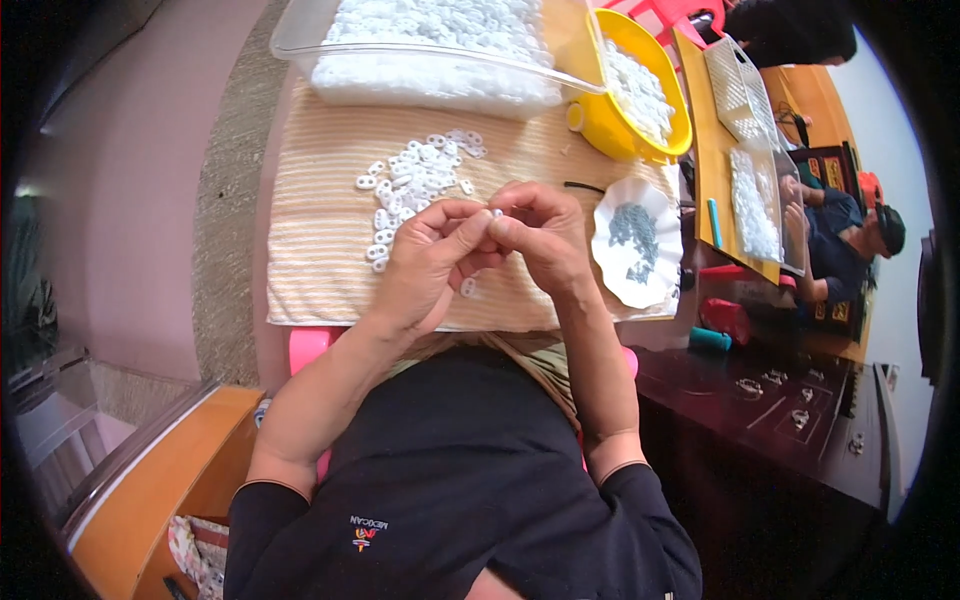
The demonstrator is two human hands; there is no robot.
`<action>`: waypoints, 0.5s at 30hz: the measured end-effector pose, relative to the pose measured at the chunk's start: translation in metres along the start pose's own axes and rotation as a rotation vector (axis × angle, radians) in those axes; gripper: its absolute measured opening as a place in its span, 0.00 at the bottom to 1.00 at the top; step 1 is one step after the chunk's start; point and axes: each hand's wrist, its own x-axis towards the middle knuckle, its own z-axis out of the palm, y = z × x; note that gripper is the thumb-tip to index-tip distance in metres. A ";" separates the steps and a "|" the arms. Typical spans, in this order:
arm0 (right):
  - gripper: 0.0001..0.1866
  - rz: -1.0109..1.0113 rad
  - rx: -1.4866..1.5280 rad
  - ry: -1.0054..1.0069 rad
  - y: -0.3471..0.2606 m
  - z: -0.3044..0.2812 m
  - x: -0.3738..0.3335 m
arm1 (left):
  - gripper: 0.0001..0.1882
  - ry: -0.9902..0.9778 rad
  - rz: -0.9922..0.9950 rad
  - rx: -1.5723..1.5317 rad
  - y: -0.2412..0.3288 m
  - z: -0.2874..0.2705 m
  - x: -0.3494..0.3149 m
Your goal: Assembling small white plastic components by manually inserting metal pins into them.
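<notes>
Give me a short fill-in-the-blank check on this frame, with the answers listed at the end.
1. The left hand and right hand pinch a small piece that is mostly ____ in colour.
2. The hand nearer the wavy-edged dish is the ____ one.
3. The cloth under the loose pieces is patterned with ____.
4. The basin beside the clear tub is coloured ____.

Missing words: white; right; stripes; yellow.

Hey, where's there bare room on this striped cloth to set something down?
Widest: between the left edge of the striped cloth and the white pieces. A smaller patch lies between the clear bin and your right hand. It's crowded at right, with the yellow tub, black stick and white dish, and around your left hand.
</notes>
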 end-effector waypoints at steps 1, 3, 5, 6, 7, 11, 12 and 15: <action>0.07 0.000 0.019 0.015 0.002 0.000 0.000 | 0.08 -0.009 0.003 -0.002 0.001 0.001 0.000; 0.07 -0.025 0.042 0.048 0.004 -0.001 -0.001 | 0.09 -0.046 0.008 0.014 0.001 0.002 0.000; 0.06 -0.044 0.040 0.062 0.005 -0.001 -0.002 | 0.09 -0.056 -0.004 0.017 0.002 0.002 0.000; 0.05 -0.058 -0.022 0.098 0.006 -0.002 -0.003 | 0.09 -0.058 -0.005 0.023 0.001 0.002 0.001; 0.05 -0.071 -0.084 0.132 0.006 -0.001 -0.005 | 0.10 -0.067 -0.005 0.021 0.000 0.001 0.001; 0.03 -0.090 -0.143 0.169 0.001 0.006 -0.012 | 0.09 -0.048 0.014 0.077 -0.002 0.000 0.001; 0.04 -0.110 -0.218 0.154 -0.001 0.006 -0.014 | 0.09 -0.049 0.024 0.077 -0.002 -0.001 0.000; 0.04 -0.163 -0.371 0.141 0.001 -0.002 -0.020 | 0.09 -0.026 0.059 0.066 -0.003 -0.003 0.002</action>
